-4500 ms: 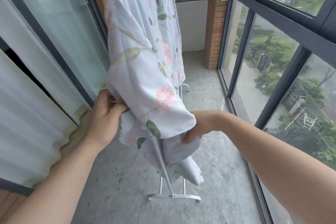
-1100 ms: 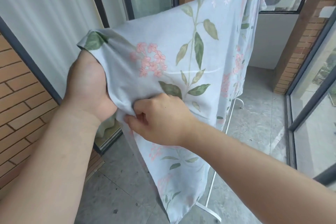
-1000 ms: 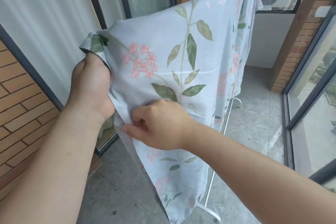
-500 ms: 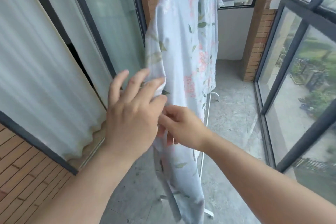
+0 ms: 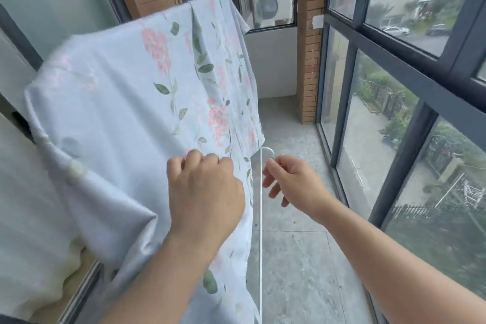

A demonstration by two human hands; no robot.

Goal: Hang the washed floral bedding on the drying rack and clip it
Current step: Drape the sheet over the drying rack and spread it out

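Observation:
The floral bedding [image 5: 118, 113], pale blue with pink flowers and green leaves, hangs over the drying rack and billows out toward the left. My left hand [image 5: 205, 192] is closed in a fist on the cloth near its right edge. A thin white rack pole [image 5: 260, 231] runs straight down just right of that edge, with a curved rack foot [image 5: 267, 150] on the floor beyond. My right hand [image 5: 292, 181] hovers just right of the pole, fingers loosely apart and off the cloth. No clip is visible.
A dark-framed window wall [image 5: 394, 81] lines the right side. Sliding glass with a white curtain [image 5: 23, 218] lines the left. A brick column [image 5: 307, 60] and an air-conditioner unit [image 5: 272, 6] stand at the far end. Grey tiled floor [image 5: 297, 258] runs between.
The bedding has been spread wider to the left. My right hand has let go of the cloth and moved to the right of the rack pole. My left hand has closed on the fabric.

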